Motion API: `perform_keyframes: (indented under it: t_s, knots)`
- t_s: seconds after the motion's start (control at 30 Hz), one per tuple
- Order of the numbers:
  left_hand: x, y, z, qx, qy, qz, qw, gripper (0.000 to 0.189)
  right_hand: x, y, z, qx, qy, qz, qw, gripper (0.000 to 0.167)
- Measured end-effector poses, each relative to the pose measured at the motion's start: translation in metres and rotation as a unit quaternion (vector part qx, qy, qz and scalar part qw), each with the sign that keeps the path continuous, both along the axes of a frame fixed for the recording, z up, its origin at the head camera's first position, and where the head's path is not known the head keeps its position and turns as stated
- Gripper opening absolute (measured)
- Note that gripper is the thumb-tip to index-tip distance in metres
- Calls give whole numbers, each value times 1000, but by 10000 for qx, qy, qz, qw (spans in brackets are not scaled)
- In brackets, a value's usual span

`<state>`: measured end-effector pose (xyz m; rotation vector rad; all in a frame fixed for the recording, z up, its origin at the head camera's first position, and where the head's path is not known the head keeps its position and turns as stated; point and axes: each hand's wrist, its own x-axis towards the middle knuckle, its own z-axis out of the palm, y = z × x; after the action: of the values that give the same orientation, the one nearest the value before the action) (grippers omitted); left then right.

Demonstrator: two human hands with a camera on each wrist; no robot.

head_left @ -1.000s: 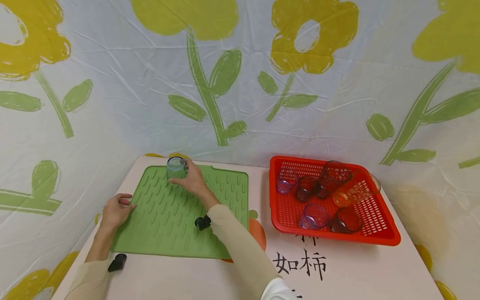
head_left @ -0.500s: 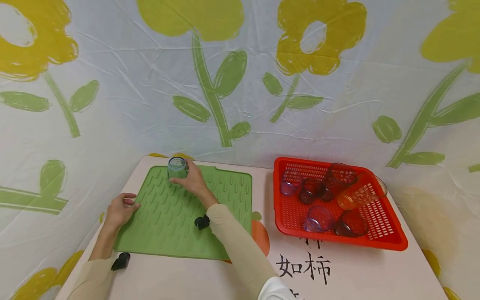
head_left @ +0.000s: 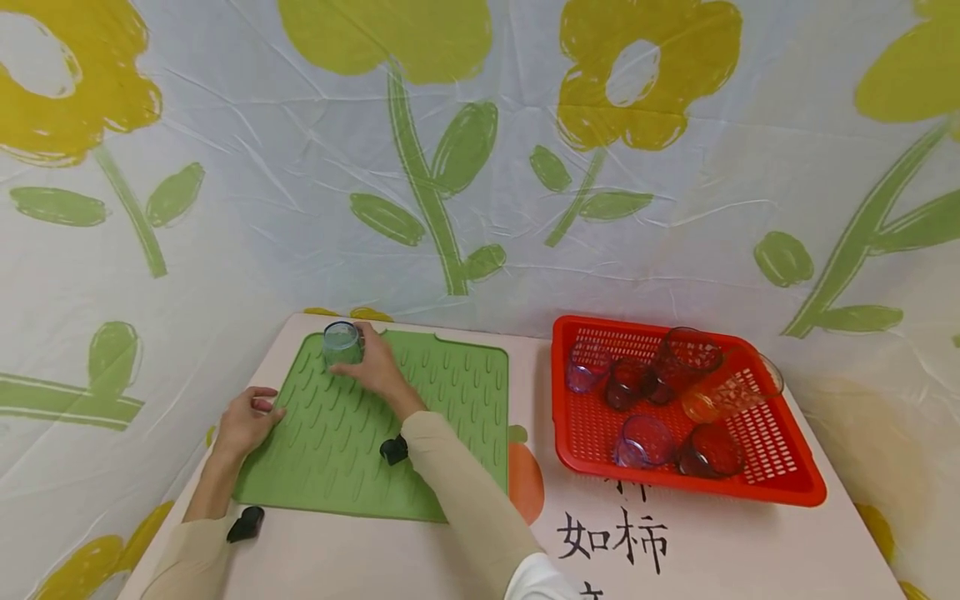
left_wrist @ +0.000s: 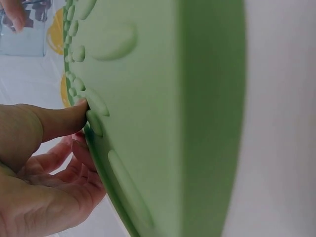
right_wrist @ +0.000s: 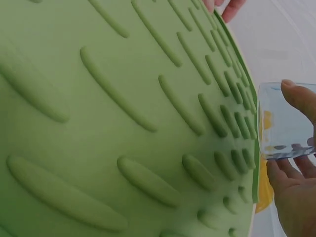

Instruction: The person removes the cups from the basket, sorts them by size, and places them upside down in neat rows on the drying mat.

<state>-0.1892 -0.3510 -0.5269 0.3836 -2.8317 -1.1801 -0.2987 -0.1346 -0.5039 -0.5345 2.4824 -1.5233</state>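
A pale blue clear glass stands over the far left part of a green ridged drying mat. My right hand grips the glass from its right side, thumb and fingers around its wall. In the right wrist view, the glass is close to the mat's far edge, held between thumb and fingers. At the mat's left edge, my left hand pinches the rim. The left wrist view has its thumb on the mat's edge, with the curled fingers right beside and below it.
To the right is a red plastic basket holding several glasses, among them purple, dark red and an orange one leaning on the rim. The pale table bears black characters. A flower-print cloth hangs behind.
My right hand has moved the glass slightly left and toward me over the mat. The left hand keeps its place at the mat's edge. The head view has turned a little left.
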Motion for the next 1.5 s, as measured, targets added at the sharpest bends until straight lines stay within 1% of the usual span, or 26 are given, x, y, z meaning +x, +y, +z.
perform_keyframes:
  t_s: [0.07, 0.13, 0.3, 0.53, 0.93, 1.27, 1.5]
  knots:
    - [0, 0, 0, 7, -11, 8, 10000, 40, 0, -3, 0, 145, 160, 84, 9997, 82]
    - [0, 0, 2, 29, -39, 12, 10000, 40, 2, -6, 0, 248, 222, 147, 9993, 81]
    - [-1, 0, 1, 43, -60, 39, 10000, 40, 8, -14, -1, 305, 123, 216, 9992, 81]
    - [0, -1, 0, 54, -64, 67, 9999, 40, 11, -19, -3, 612, 152, 159, 9979, 81]
    - [1, 0, 1, 154, -77, 95, 9998, 40, 8, -30, -6, 809, 242, 95, 9964, 80]
    - [2, 2, -4, 186, -113, 119, 9997, 40, 8, -30, -7, 728, 200, -9, 9971, 79]
    - [1, -2, -3, 60, 37, 119, 9999, 39, 7, -31, -4, 704, 191, -66, 9973, 80]
